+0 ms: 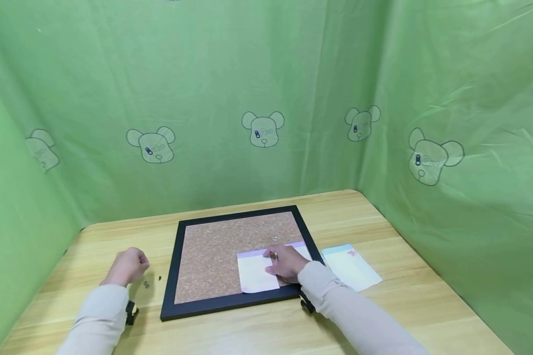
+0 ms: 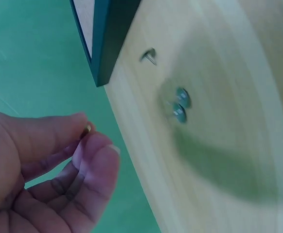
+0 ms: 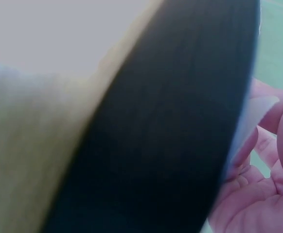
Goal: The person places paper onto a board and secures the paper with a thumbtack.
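My left hand point(image 1: 129, 266) is over the table left of a black-framed cork board point(image 1: 222, 246). Thumb and fingertips pinch a small brass thumbtack point(image 2: 86, 130), mostly hidden by them. Under that hand, loose thumbtacks point(image 2: 180, 104) lie on the table. My right hand point(image 1: 286, 261) rests on the board's lower right, its fingertips touching a white sheet of note paper point(image 1: 257, 272) with a purple top band. A second purple-banded sheet point(image 1: 301, 249) is partly covered by this hand. Beside the right fingers shows a small brass-coloured spot point(image 1: 273, 256). A lifted paper edge point(image 3: 258, 114) appears near the right fingers.
A note pad point(image 1: 351, 266) with a blue band and a red print lies right of the board on the wooden table point(image 1: 231, 335). Something small and shiny point(image 1: 274, 238) is on the cork. Green curtains point(image 1: 204, 98) stand behind and at both sides.
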Tool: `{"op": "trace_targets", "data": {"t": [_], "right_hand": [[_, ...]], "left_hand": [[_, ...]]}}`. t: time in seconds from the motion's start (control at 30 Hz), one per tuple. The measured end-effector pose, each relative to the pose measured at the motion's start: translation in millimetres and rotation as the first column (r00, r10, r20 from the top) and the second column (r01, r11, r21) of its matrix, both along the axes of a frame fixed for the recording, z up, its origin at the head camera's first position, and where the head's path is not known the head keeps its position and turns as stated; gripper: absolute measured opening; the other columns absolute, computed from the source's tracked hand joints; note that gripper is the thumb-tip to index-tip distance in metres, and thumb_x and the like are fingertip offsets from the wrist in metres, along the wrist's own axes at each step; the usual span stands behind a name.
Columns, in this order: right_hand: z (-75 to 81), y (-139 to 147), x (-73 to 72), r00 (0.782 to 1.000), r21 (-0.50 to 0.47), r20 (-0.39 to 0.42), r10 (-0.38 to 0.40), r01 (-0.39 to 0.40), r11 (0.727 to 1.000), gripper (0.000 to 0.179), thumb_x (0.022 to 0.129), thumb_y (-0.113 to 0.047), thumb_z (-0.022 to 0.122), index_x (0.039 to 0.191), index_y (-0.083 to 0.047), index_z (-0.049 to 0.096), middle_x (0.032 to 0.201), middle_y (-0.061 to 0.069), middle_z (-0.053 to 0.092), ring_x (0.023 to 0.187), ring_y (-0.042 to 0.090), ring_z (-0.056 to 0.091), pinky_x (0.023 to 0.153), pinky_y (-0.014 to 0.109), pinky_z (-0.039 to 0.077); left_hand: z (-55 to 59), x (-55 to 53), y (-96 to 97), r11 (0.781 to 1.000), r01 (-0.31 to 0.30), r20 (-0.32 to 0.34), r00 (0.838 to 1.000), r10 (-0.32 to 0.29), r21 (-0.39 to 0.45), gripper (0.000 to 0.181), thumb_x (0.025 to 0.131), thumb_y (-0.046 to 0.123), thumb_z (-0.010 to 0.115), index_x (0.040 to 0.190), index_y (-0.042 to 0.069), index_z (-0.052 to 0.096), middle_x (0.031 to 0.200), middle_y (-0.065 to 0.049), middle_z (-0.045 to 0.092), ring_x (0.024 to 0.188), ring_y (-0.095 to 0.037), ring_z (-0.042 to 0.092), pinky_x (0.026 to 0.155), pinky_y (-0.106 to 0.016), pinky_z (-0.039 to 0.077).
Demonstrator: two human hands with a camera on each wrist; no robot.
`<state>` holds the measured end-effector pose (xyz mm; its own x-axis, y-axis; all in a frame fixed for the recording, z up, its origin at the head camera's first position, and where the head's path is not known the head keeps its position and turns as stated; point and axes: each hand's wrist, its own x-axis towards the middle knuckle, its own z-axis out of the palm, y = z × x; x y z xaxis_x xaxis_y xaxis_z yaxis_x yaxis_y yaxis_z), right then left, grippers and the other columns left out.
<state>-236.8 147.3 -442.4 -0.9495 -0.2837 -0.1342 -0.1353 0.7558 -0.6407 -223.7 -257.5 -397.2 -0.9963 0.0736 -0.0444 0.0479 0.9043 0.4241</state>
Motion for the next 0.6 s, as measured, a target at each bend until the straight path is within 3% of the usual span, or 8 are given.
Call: {"op": "trace_targets", "data": {"t": [0.27, 0.5, 0.6], "right_hand": [[-0.3, 1.3, 1.3, 1.000, -0.035, 0.018, -0.008, 0.008, 0.999, 0.038, 0.085, -0.012, 0.075, 0.121, -0.007, 0.063, 0.073, 0.005, 0.056, 0.056, 0.015, 0.054, 0.050, 0.027, 0.047], [-2.3, 1.9, 2.0, 1.000, -0.058, 0.014, -0.014, 0.015, 0.998, 0.037, 0.085, -0.011, 0.075, 0.120, -0.006, 0.064, 0.069, 0.005, 0.055, 0.049, 0.013, 0.052, 0.045, 0.025, 0.045], [-2.9, 1.1, 3.4, 1.000, -0.066, 0.013, -0.009, 0.010, 0.998, 0.037, 0.085, -0.010, 0.075, 0.120, -0.006, 0.064, 0.068, 0.005, 0.055, 0.048, 0.012, 0.051, 0.045, 0.025, 0.045]], "left_hand": [[3.2, -7.0, 20.0, 1.000, 0.014, -0.037, 0.999, -0.014, 0.013, 0.017, 0.095, 0.005, 0.058, 0.081, -0.003, 0.063, 0.072, -0.006, 0.057, 0.070, -0.024, 0.053, 0.067, -0.042, 0.049], [-2.3, -11.0, 36.6, 1.000, 0.026, -0.075, 0.997, -0.024, 0.017, 0.027, 0.094, 0.011, 0.063, 0.069, 0.005, 0.054, 0.065, -0.003, 0.051, 0.065, -0.023, 0.050, 0.063, -0.039, 0.046], [-3.5, -11.3, 41.3, 0.999, 0.024, -0.058, 0.998, -0.023, 0.023, 0.033, 0.095, 0.013, 0.063, 0.066, 0.006, 0.050, 0.062, -0.004, 0.048, 0.062, -0.022, 0.048, 0.059, -0.036, 0.043]]}}
